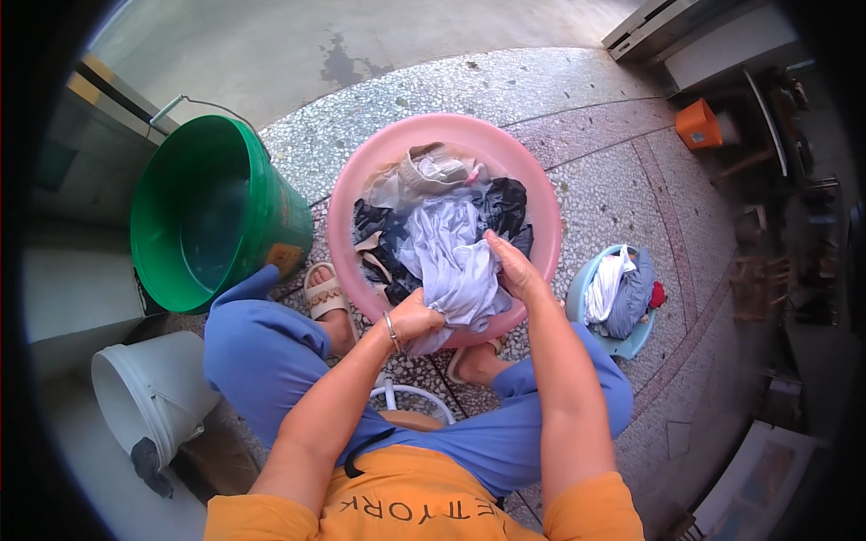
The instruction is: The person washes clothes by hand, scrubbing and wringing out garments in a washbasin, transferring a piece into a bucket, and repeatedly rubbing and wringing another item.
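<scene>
A large pink basin stands on the floor before me, with wet laundry lying in water inside it. Over its near side I hold a bunched light lavender garment, part of it still down among the other clothes. My left hand, a bracelet at its wrist, is closed around the garment's near left edge. Along its right side lies my right hand, thumb and fingers against the cloth. Dark clothes and a beige piece are in the basin around and behind it.
On the left stand a green bucket with water in it and a white bucket with a dark cloth at its rim. A small light-blue basin of clothes sits to the right. An orange container is at the far right.
</scene>
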Motion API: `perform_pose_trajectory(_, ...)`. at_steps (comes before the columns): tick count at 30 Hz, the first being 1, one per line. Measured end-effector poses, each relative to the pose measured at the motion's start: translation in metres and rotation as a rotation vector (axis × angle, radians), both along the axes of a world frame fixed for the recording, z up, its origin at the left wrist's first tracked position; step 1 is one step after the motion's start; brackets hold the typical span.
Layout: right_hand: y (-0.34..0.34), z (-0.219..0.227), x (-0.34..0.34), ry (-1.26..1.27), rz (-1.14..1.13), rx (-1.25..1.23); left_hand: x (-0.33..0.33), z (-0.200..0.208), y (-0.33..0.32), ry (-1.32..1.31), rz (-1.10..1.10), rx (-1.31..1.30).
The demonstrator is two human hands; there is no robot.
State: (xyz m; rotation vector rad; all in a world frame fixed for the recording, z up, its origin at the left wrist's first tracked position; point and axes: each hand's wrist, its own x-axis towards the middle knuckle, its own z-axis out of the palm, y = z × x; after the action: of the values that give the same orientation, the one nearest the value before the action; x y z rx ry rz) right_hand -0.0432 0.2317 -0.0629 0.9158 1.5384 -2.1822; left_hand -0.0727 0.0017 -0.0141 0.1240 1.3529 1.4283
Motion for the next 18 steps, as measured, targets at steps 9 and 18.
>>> perform_pose_trajectory(9,-0.095,0.079,-0.003,0.664,0.225,1.012,-0.013,-0.022,0.023,-0.580,0.579,0.077)
perform_pose_trajectory(18,-0.079,0.004,-0.005,-0.061,0.097,1.352,0.016,-0.040,0.046,-0.173,0.541,-0.157)
